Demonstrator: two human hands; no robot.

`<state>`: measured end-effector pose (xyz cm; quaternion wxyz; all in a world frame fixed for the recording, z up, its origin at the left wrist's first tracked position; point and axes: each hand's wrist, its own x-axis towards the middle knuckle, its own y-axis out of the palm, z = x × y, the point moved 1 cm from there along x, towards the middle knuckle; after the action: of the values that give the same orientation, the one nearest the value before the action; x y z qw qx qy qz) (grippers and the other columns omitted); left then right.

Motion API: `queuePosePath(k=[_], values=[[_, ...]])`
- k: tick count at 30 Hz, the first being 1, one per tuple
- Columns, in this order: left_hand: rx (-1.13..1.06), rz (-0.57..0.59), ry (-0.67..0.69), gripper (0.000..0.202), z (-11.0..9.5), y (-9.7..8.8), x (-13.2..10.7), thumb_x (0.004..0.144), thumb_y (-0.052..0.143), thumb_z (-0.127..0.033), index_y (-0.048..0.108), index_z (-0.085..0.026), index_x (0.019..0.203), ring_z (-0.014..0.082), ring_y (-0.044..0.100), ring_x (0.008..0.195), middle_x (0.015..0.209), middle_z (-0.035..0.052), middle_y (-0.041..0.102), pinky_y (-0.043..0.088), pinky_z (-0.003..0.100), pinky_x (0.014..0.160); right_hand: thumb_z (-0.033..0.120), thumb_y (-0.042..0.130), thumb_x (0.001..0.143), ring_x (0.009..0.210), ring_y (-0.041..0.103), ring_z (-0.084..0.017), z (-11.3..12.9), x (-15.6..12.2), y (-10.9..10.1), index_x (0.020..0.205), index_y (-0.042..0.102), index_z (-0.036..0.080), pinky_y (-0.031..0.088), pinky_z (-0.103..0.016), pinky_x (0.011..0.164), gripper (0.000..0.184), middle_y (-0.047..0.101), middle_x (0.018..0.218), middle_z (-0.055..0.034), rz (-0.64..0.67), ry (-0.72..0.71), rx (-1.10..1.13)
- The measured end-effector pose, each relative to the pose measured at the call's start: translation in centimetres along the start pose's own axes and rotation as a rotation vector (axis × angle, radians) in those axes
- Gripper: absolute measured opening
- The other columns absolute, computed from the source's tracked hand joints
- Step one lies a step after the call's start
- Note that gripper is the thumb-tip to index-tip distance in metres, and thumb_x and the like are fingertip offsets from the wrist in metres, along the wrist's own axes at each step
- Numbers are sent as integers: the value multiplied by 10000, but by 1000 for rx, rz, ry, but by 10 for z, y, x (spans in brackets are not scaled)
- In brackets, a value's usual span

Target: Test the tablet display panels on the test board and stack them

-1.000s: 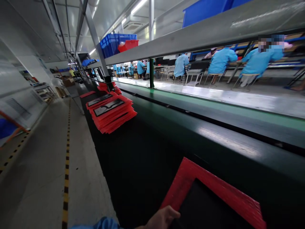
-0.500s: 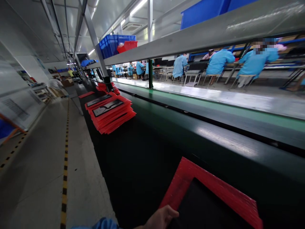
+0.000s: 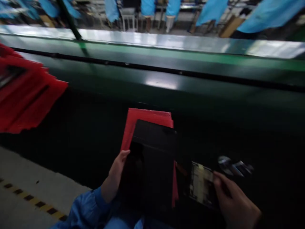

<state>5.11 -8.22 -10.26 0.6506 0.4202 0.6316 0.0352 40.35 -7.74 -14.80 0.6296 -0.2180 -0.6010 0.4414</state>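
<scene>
My left hand (image 3: 116, 170) grips the left edge of a flat black tablet-like panel (image 3: 152, 168), thumb on its face. Under the panel lie red sheets or pouches (image 3: 147, 113), showing past its top and right edges. To the right, my right hand (image 3: 234, 200) pinches the edge of a small flat rectangular piece (image 3: 201, 183), with a pale strip down its middle and a dark surround. Its exact kind is too blurred to tell. Just beyond that hand, shiny small items (image 3: 234, 166) rest on the dark surface; I cannot make out what they are.
A stack of red pouches (image 3: 30, 95) stands on the black bench (image 3: 95, 133) to the left. Behind runs a black rail (image 3: 152, 67) along a green-edged ledge. People in blue coats (image 3: 147, 8) sit beyond. Yellow-black floor tape (image 3: 30, 198) shows lower left.
My view has swung right and down. The black panel and red sheets now appear nearer the middle, still in my left hand. My right hand has come into view holding the small piece.
</scene>
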Motion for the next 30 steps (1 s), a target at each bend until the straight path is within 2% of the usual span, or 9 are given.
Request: queuePosePath(k=[3, 5, 10, 17, 21, 26, 28, 30], values=[[74, -105, 65, 377, -3, 7, -8, 956, 426, -249, 726, -105, 779, 231, 710, 683, 733, 89, 729, 566, 312, 688, 290, 499, 1016, 701, 701, -152, 5, 3, -1, 1000, 699, 165, 474, -233, 562, 236, 742, 865, -30, -3, -36, -27], [83, -127, 65, 383, -3, 11, -12, 966, 427, -256, 734, -107, 792, 238, 712, 680, 743, 89, 730, 576, 321, 655, 270, 515, 1007, 696, 704, -143, 7, 6, 1, 990, 702, 165, 494, -222, 601, 216, 740, 856, -24, -11, -18, -2], [76, -213, 105, 410, -3, 12, -14, 963, 450, -214, 685, -129, 637, 156, 632, 493, 571, 37, 654, 512, 222, 485, 254, 536, 990, 687, 702, -137, 8, 4, 2, 996, 710, 171, 504, -216, 614, 194, 741, 860, -21, -7, 16, 17], [129, -327, 184, 335, -8, 1, -8, 914, 547, -174, 652, -153, 596, 100, 612, 488, 521, -13, 605, 506, 149, 523, 251, 517, 998, 726, 710, -144, 10, 5, -1, 1002, 701, 169, 542, -226, 679, 202, 741, 882, -30, 25, 49, 58], [142, -274, 121, 363, -7, 2, -12, 908, 543, -217, 616, -168, 557, 113, 582, 461, 503, -10, 579, 499, 178, 487, 262, 509, 1002, 710, 707, -142, 10, 6, 0, 1009, 703, 170, 544, -231, 663, 214, 739, 874, -27, 38, 59, 69], [125, -223, 67, 328, -5, 7, -13, 915, 541, -232, 662, -159, 619, 116, 571, 461, 589, 20, 642, 463, 186, 440, 263, 509, 1003, 712, 709, -139, 7, 4, 1, 1011, 699, 182, 544, -231, 656, 207, 740, 877, -16, 31, 54, 43], [91, -196, 55, 355, -4, 6, -9, 930, 497, -222, 676, -144, 633, 142, 603, 498, 606, 44, 658, 496, 212, 493, 279, 490, 1016, 719, 712, -138, 7, 1, -2, 1014, 693, 177, 544, -229, 656, 227, 741, 894, -17, 16, 18, 27], [50, -92, 33, 359, -2, 4, -3, 939, 462, -239, 711, -119, 710, 193, 654, 587, 675, 79, 695, 542, 278, 602, 325, 455, 1032, 703, 705, -136, 6, -3, -4, 1028, 691, 178, 530, -230, 598, 278, 740, 912, -21, 6, -22, 11]])
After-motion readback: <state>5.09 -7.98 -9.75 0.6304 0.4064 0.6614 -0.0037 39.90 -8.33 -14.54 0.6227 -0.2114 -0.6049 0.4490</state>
